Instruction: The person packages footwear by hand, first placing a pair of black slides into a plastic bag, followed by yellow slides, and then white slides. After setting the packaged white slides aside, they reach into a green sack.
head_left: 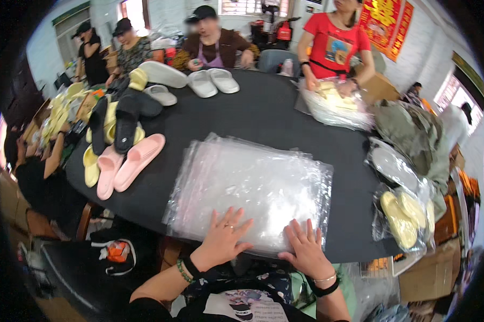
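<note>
Flat-palmed, fingers spread, nothing pinched: left hand (pixel 224 234) and right hand (pixel 306 247) both pressed down on near edge of stack of clear plastic bags (pixel 253 188). No closed grasp on either side, just open contact on top sheet. Stack lying on black round table (pixel 263 115) at its near edge, directly ahead of both hands, running away toward table centre; long axis roughly left-to-right and slightly skewed, far-left corner raised toward pink slippers (pixel 126 163). Left hand at stack's near-left part, right hand at near-right corner, about equally close; bulk of stack beyond fingertips, so reachable from either hand. Green bead bracelet on left wrist, dark band and thin bangle on right. Pink slippers just left of stack at table's left side, not touching it as far as visible. Yellow and black slippers (pixel 113 121) piled further along left edge. White slippers (pixel 212 81) at far edge before a seated person. Bagged yellow slippers (pixel 405 217) at right edge, well apart from hands. Another person in red top at far-right edge handling a bag of pale yellow items (pixel 336 104). Cardboard box (pixel 432 276) off table low right.
</note>
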Demonstrator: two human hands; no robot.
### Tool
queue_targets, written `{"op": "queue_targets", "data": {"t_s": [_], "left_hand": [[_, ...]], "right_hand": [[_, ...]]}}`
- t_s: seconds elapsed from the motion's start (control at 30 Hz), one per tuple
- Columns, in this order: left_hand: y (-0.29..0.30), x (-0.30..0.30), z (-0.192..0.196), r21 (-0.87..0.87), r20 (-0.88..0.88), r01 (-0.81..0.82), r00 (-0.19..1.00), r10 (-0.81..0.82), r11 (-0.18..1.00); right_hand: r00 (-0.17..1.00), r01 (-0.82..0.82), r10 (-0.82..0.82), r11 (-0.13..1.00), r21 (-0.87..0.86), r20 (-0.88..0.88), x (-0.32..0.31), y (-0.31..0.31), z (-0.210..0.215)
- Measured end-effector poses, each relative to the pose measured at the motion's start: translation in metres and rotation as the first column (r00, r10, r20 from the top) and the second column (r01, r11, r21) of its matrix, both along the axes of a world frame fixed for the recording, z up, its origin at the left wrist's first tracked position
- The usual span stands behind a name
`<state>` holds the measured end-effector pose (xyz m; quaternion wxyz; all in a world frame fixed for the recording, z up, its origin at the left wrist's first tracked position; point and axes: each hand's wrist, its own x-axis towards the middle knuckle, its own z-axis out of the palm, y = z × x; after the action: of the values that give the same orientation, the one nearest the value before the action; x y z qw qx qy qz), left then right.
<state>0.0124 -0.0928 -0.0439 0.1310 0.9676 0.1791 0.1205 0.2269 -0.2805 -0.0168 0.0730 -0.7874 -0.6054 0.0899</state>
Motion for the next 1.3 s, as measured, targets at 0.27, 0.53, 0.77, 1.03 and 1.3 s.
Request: {"op": "queue_targets", "data": {"t_s": [0.27, 0.53, 0.77, 1.03, 1.3], "left_hand": [[-0.008, 0.008, -0.002, 0.074, 0.005, 0.025, 1.000, -0.025, 0.997], [-0.015, 0.027, 0.027, 0.105, -0.016, 0.022, 1.000, -0.021, 0.994], [-0.015, 0.044, -0.013, 0.130, 0.005, 0.068, 0.998, -0.069, 0.989], [-0.016, 0.043, -0.014, 0.123, 0.047, 0.056, 0.997, -0.063, 0.991], [-0.013, 0.040, -0.013, 0.115, 0.065, 0.061, 0.995, -0.069, 0.991]], "right_hand": [[0.999, 0.022, -0.022, 1.000, 0.018, 0.034, 0.008, -0.011, -0.001], [0.981, 0.168, -0.183, 0.968, 0.186, 0.066, 0.070, -0.039, 0.015], [0.516, 0.728, -0.753, 0.637, 0.255, 0.409, 0.213, -0.107, 0.048], [0.406, 0.714, -0.724, 0.632, 0.301, 0.557, 0.279, -0.162, 0.014], [0.635, 0.478, -0.747, 0.580, 0.660, 0.197, 0.252, -0.135, 0.133]]}}
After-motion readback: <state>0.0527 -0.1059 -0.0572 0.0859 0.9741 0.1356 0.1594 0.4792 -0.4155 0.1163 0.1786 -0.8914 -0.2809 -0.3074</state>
